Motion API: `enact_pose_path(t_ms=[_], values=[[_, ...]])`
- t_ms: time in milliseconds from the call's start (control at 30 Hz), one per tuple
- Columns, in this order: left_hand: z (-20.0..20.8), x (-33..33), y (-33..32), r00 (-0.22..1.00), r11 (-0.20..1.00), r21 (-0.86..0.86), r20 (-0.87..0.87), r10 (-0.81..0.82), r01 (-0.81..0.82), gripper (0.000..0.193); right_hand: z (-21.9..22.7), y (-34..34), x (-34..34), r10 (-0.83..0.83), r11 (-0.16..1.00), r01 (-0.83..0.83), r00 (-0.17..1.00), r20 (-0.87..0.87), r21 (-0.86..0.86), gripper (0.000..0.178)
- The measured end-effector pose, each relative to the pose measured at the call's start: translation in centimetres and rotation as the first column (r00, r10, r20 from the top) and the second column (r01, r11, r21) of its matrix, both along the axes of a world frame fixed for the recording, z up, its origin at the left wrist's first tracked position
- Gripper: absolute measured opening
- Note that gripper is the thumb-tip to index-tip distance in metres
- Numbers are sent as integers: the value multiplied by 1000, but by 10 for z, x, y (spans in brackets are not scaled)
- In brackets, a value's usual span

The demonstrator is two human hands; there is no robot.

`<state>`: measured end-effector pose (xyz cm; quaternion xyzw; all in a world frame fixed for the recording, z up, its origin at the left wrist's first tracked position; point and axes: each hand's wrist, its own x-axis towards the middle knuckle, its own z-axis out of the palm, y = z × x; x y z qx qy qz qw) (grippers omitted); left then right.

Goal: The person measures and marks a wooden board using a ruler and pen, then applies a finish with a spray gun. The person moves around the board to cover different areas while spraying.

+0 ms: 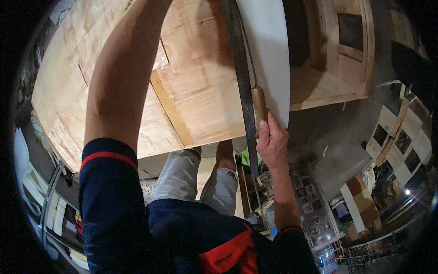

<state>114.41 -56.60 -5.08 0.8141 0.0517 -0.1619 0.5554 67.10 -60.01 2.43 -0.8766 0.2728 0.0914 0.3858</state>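
Head view looks down on a wooden-handled tool (259, 104) that the right hand (271, 142) grips at its lower end, fingers wrapped shut around the handle with the thumb pressed up along it. The handle lies against a long dark metal strip (242, 77) that runs from the top edge down past the hand, just beside a white sheet (269, 50) standing on the plywood panel (200, 86). The tool sits near the panel's lower right edge. A lighter wooden batten (171, 109) crosses the panel diagonally. The left arm (121, 77) reaches up over the panel and leaves the picture at the top, so the left hand is out of sight. Below the panel show grey trousers (182, 176) and a dark jacket with red trim (109, 196). An open wooden cabinet (337, 55) stands to the right on the concrete floor (346, 137).
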Motion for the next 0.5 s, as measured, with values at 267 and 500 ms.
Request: enact_pose_path(t_ms=[267,500], values=[[11,1,-4,997,998,-64,-81,5,-10,15,16,13,-39,-103,983,124,983,-150,134,36],[16,-1,-9,989,992,-122,-149,-1,-18,20,7,18,-84,-14,1000,16,996,-86,26,37]])
